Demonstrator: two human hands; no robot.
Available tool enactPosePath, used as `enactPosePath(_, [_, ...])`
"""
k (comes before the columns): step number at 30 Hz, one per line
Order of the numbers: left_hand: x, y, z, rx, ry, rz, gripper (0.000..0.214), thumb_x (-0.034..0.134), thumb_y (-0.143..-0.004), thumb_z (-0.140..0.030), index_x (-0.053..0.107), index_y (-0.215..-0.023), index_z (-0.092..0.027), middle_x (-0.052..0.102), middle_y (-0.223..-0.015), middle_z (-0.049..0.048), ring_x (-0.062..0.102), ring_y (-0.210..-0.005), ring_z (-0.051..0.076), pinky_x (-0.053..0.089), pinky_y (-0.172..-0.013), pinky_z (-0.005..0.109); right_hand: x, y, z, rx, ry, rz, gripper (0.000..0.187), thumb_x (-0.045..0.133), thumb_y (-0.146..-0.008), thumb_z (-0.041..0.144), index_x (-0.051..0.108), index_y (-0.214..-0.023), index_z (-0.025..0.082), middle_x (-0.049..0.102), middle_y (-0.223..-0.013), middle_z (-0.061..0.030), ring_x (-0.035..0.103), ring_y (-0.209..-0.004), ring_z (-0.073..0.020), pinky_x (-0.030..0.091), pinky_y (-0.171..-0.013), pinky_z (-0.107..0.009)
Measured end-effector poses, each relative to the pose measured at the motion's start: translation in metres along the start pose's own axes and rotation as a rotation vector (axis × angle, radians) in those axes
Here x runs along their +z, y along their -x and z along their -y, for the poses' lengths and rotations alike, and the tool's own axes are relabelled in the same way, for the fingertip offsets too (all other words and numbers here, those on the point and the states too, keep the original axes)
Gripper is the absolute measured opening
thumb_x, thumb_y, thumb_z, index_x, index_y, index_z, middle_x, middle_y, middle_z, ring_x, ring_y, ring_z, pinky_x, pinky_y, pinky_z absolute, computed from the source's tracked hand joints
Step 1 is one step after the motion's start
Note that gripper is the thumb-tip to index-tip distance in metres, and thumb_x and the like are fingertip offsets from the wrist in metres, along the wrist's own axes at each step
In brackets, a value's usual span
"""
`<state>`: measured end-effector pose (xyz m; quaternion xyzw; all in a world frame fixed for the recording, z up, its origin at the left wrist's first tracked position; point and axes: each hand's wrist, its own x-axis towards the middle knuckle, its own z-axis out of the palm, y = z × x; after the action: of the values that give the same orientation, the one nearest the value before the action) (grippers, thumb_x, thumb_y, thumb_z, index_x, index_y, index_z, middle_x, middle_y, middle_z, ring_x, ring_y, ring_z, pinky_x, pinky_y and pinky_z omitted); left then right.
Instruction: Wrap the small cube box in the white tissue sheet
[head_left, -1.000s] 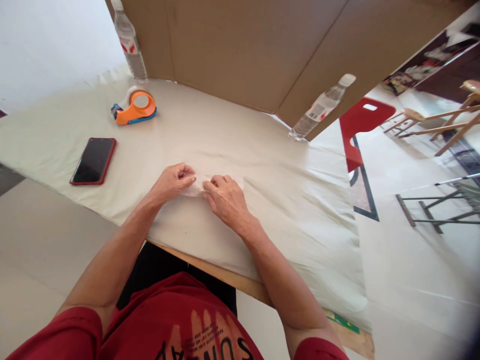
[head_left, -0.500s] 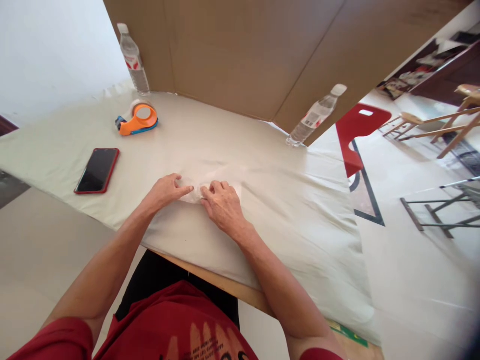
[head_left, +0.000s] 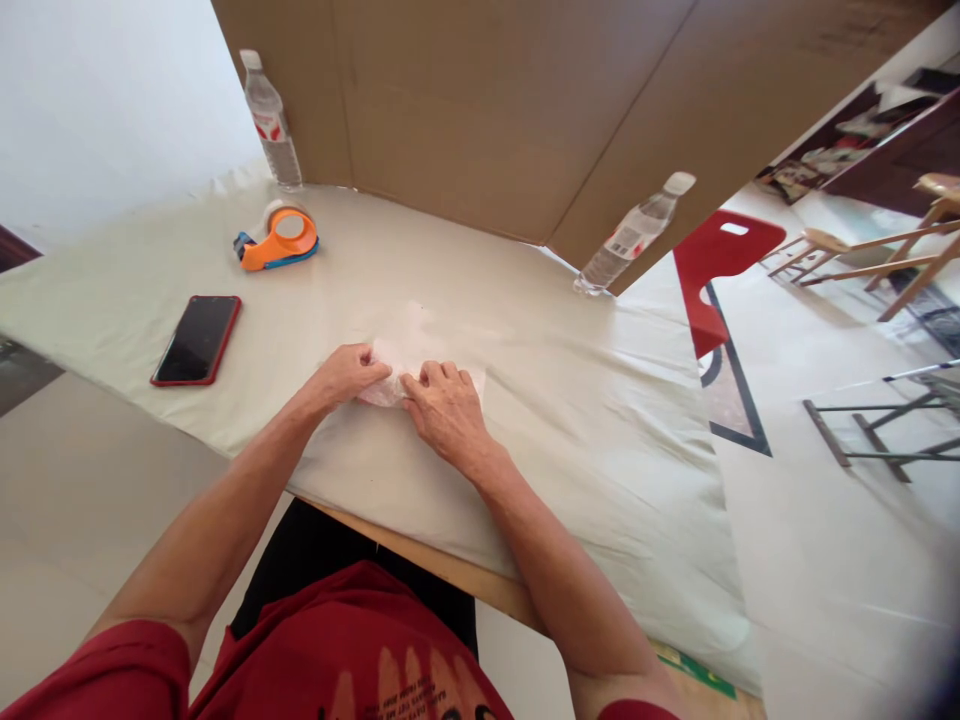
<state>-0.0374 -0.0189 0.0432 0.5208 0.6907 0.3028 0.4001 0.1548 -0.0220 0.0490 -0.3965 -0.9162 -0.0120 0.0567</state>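
Observation:
A small, thin, whitish sheet, like tissue or clear plastic, lies on the table's pale cloth in front of me. My left hand pinches its left edge with curled fingers. My right hand rests on the sheet's right part, fingers bent and pressed down on it. The two hands nearly touch over the sheet. Most of the sheet is hidden under my fingers.
A red-cased phone lies face up at the left. An orange tape dispenser sits farther back. Two water bottles, one at back left and one at back right, stand by a cardboard screen. A red chair stands right of the table.
My left hand has closed from a flat reach into a pinch on the sheet's left edge, and a corner of the sheet now stands up behind the fingers. My right hand has barely moved.

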Motion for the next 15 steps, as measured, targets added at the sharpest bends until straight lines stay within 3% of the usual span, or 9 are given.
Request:
enactPosePath(3, [0.004, 0.002, -0.003, -0.098, 0.052, 0.034, 0.030, 0.067, -0.065, -0.040, 0.060, -0.082, -0.017, 0.063, -0.075, 0.0016, 0.060, -0.066, 0.017, 0.045, -0.048, 0.022, 0.001, -0.001, 0.000, -0.002, 0.002, -0.011, 0.023, 0.053, -0.099, 0.031, 0.064, -0.116, 0.020, 0.062, -0.113, -0.0126, 0.048, -0.100, -0.0277, 0.031, -0.079, -0.038])
enactPosePath(5, [0.008, 0.002, -0.005, -0.131, 0.012, 0.026, 0.024, 0.066, -0.066, -0.037, 0.059, -0.077, -0.016, 0.063, -0.074, 0.0020, 0.060, -0.065, 0.017, 0.046, -0.047, 0.022, 0.002, -0.001, -0.001, -0.009, 0.004, -0.022, 0.022, 0.055, -0.098, 0.031, 0.065, -0.115, 0.020, 0.062, -0.113, -0.0124, 0.048, -0.100, -0.0277, 0.030, -0.079, -0.038])
enactPosePath(12, [0.020, 0.002, -0.010, -0.064, -0.262, -0.049, 0.008, 0.060, -0.069, -0.022, 0.053, -0.067, -0.018, 0.053, -0.059, -0.0025, 0.052, -0.055, 0.012, 0.037, -0.046, 0.019, 0.003, -0.003, -0.004, -0.032, -0.005, -0.056, 0.022, 0.057, -0.097, 0.032, 0.065, -0.115, 0.022, 0.063, -0.112, -0.0112, 0.048, -0.099, -0.0275, 0.030, -0.080, -0.037])
enactPosePath(15, [0.019, 0.006, -0.013, -0.053, -0.175, -0.081, 0.008, 0.059, -0.071, -0.020, 0.052, -0.067, -0.018, 0.052, -0.059, -0.0033, 0.051, -0.054, 0.011, 0.037, -0.045, 0.019, 0.005, -0.003, -0.004, -0.033, 0.002, -0.065, 0.023, 0.056, -0.097, 0.033, 0.065, -0.115, 0.021, 0.063, -0.111, -0.0117, 0.048, -0.100, -0.0280, 0.030, -0.080, -0.038])
